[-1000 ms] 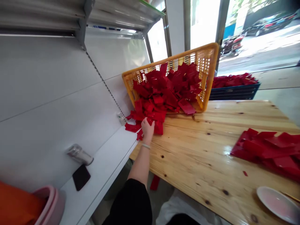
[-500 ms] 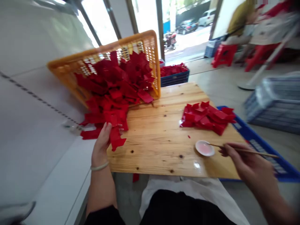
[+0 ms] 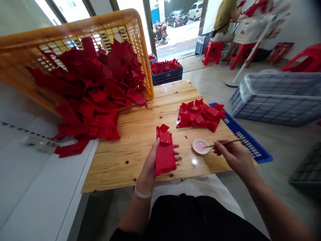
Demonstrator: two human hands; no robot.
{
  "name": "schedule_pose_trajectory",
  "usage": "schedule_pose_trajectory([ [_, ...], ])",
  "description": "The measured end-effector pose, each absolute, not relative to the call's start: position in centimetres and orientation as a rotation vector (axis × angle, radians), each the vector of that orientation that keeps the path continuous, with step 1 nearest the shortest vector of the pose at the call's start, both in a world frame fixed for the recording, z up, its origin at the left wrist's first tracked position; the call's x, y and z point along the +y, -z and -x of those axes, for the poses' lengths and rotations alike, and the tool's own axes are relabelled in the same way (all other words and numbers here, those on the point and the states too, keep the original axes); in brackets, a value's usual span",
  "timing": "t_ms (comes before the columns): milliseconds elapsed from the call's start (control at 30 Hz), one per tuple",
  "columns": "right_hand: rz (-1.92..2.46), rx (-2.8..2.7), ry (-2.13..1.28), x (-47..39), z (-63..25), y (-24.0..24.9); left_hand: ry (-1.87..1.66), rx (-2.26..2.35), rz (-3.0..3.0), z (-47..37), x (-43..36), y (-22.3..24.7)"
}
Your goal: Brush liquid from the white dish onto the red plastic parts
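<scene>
My left hand [image 3: 150, 160] is closed around a red paper envelope [image 3: 165, 154], held over the front of the wooden table [image 3: 140, 134]. The envelope's top flap stands up, and my fingertips show along its right edge. Pinched in my right hand [image 3: 233, 155] is a thin wooden stick [image 3: 225, 142]; its tip rests in a small white dish [image 3: 201, 147] of pale pink liquid. Behind the dish lies a pile of red envelopes [image 3: 200, 115] with raised flaps. A tipped orange crate [image 3: 147, 73] at the left spills many more red envelopes [image 3: 100, 97].
A blue basket [image 3: 243, 139] sits by the table's right edge. Beyond the table is a blue crate [image 3: 167, 76] of red pieces. Grey-blue crates [image 3: 276, 100] stand on the floor to the right. A person [image 3: 224, 20] sits on a red stool [image 3: 212, 53] farther back.
My left hand has moved from the crate's spilled pile to the middle front of the table, bringing a red envelope. My right hand still holds the stick at the dish. The view has shifted right.
</scene>
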State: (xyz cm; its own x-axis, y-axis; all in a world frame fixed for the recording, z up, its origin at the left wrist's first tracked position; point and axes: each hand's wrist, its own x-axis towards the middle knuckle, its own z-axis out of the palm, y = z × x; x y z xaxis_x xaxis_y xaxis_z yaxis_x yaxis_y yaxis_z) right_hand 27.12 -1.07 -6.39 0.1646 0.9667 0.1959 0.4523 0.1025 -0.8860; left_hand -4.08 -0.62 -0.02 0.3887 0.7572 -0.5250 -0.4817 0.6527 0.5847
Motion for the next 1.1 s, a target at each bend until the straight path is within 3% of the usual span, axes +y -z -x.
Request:
schedule_pose_trajectory([
  [400,1.559,-1.502,-0.595,0.2,-27.4,4.9,-0.861,0.771,-0.395,4.4,-1.8,0.9],
  [633,1.399,-1.312,-0.671,-1.8,-25.4,1.8,-0.820,0.678,-0.294,3.2,-2.2,0.0],
  [833,1.055,-1.035,-1.028,-4.6,-21.0,-2.4,-0.847,0.624,-0.304,1.1,-3.1,-0.2],
  [1100,1.074,-1.212,-0.948,-4.6,-18.6,-2.8,-0.842,0.636,-0.342,0.5,-3.5,0.2],
])
